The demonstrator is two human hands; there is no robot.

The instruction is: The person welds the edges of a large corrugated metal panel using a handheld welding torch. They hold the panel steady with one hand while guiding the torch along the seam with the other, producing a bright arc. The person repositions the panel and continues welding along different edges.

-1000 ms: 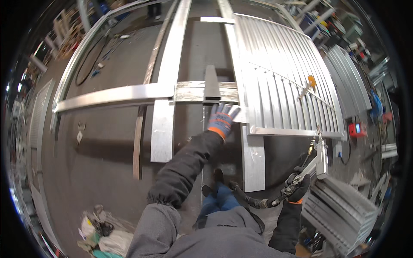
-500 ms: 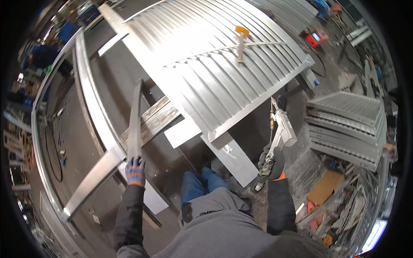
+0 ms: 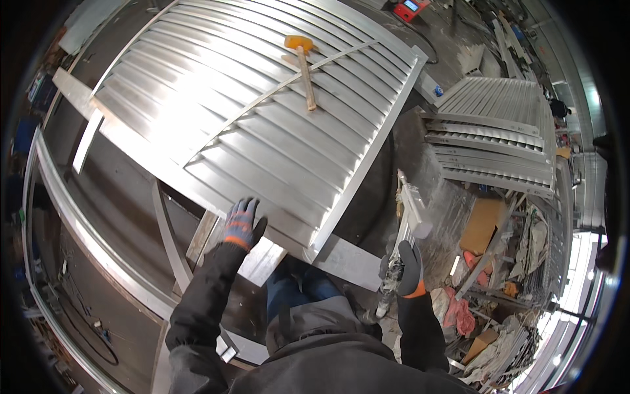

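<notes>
In front of me lies a large silvery metal louvre panel (image 3: 282, 148) with slanted slats inside a frame. My left hand (image 3: 241, 222), in a grey and orange work glove, rests with fingers stretched out on the panel's near left edge. My right hand (image 3: 411, 268), gloved too, is closed round the grip of a pale grey welding gun (image 3: 412, 210), its narrow nozzle pointing away from me. The gun hangs apart from the panel, right of its near corner. On the slats lies a mallet (image 3: 305, 69) with a yellow head and wooden handle.
Similar louvre panels (image 3: 492, 144) are stacked at the right, above scrap and a cardboard piece (image 3: 483, 226). A long metal frame (image 3: 98, 253) stands at the left. Flat support bars (image 3: 351, 262) run under the panel. A red device (image 3: 410, 8) sits at the far side.
My left hand has let go of the metal bar at the left and moved right and forward onto the panel. My view has turned rightward. The welding gun stays in my right hand.
</notes>
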